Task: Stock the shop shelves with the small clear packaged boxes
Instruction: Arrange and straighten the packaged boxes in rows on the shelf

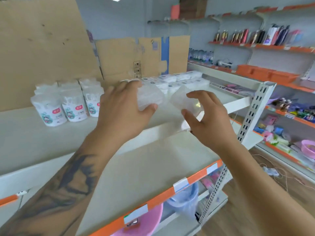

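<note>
My left hand (122, 108) grips a small clear packaged box (149, 97) between fingers and thumb, above the top shelf (34, 133). My right hand (208, 116) holds a second clear box (183, 99) the same way, just to the right. Both boxes are blurred and hover just in front of several rows of similar clear boxes (172, 80) that stand on the back right part of the shelf.
White stand-up pouches (68, 101) stand at the shelf's left. Cardboard sheets (136, 57) lean behind. A lower shelf (153, 167) with an orange price strip lies below, above pink basins. An upright perforated post (252, 113) stands at right; stocked wall shelves beyond.
</note>
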### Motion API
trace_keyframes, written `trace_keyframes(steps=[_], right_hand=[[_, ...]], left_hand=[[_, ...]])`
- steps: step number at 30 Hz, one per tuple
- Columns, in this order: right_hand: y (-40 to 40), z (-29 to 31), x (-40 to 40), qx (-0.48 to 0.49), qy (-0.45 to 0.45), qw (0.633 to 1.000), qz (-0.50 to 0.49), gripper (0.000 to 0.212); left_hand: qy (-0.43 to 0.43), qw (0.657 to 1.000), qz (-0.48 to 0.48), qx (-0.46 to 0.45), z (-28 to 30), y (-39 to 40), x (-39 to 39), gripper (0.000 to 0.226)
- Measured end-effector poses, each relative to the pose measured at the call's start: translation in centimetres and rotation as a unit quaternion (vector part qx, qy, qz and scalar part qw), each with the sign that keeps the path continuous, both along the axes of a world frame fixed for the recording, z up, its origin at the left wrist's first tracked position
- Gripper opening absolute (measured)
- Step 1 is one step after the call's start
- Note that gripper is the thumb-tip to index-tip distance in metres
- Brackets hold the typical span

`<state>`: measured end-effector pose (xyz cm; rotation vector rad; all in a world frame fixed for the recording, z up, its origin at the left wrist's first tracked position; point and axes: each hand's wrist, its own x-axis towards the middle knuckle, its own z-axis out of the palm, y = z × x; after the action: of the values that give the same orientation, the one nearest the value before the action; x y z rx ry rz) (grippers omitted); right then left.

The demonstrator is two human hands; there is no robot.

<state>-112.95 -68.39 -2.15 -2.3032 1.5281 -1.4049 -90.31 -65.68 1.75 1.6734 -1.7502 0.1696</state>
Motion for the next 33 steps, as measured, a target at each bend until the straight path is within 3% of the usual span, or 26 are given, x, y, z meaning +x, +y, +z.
trace_keyframes(steps=[8,15,19,23,27,33], right_hand=[[-11.8,2.1,-4.8,0.048,0.048,0.997,0.046,0.044],[-21.8,3.8,-7.8,0.063,0.042,0.979,0.188,0.042],[-25.1,4.4,-8.2,0.077,0.096,0.967,0.223,0.044],[-25.9,4.5,-8.0,0.102,0.101,0.954,0.263,0.044],[-26.5,6.6,-7.6,0.135,0.066,0.936,0.318,0.037],[-27.0,11.0,-6.7,0.196,0.04,0.911,0.36,0.024]], left_hand=[[0.019,0.992,-0.003,0.124,-0.6,-6.4,-3.6,0.061],[0.048,0.986,0.049,0.151,-1.5,-10.2,-7.3,0.057],[0.053,0.981,0.073,0.172,-1.5,-11.1,-8.6,0.055],[0.047,0.987,0.087,0.129,-0.2,-12.1,-9.9,0.054],[0.045,0.996,0.042,0.056,2.3,-14.1,-10.9,0.054],[0.029,0.999,-0.011,0.019,4.8,-18.0,-8.1,0.053]])
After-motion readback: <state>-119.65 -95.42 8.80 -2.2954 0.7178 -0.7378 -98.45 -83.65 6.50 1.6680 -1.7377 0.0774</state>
